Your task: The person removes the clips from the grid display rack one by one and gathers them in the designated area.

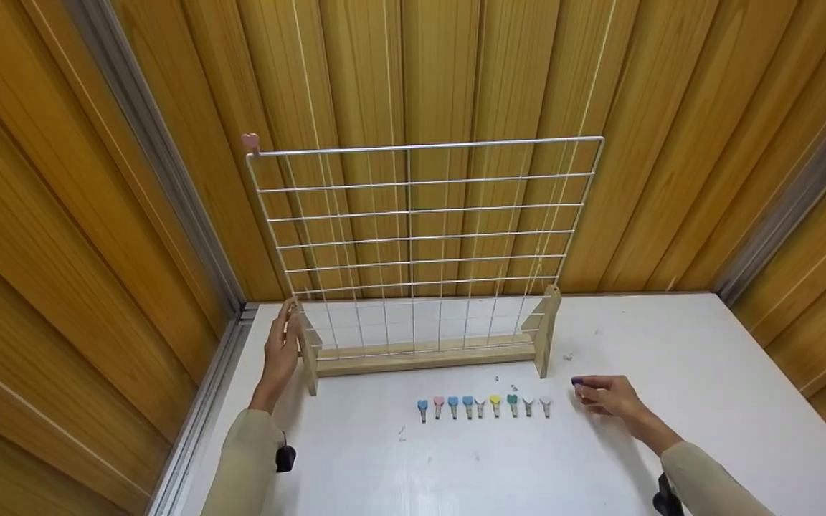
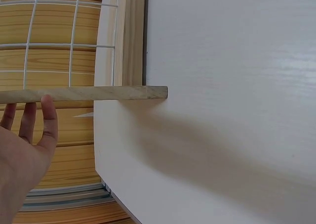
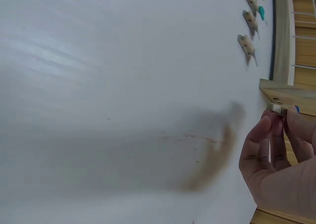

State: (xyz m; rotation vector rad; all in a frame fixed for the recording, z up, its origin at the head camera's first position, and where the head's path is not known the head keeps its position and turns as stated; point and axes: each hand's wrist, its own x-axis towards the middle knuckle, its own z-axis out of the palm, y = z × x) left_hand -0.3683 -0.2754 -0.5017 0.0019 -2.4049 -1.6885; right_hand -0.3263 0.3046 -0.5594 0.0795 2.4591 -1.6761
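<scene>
A white wire grid stands upright in a wooden base. My left hand rests its nearly straight fingers against the outer side of the base's left leg; no thumb shows in the left wrist view. My right hand pinches a small wooden clothespin with a dark blue top, above the white table right of the base. A pink heart clothespin sits on the grid's top left corner. Several clothespins with coloured or white tops, including a yellow one, lie in a row before the base.
The white table reaches wood-panelled walls behind and at the sides. A metal rail runs along its left edge. Small bits of debris lie about the tabletop.
</scene>
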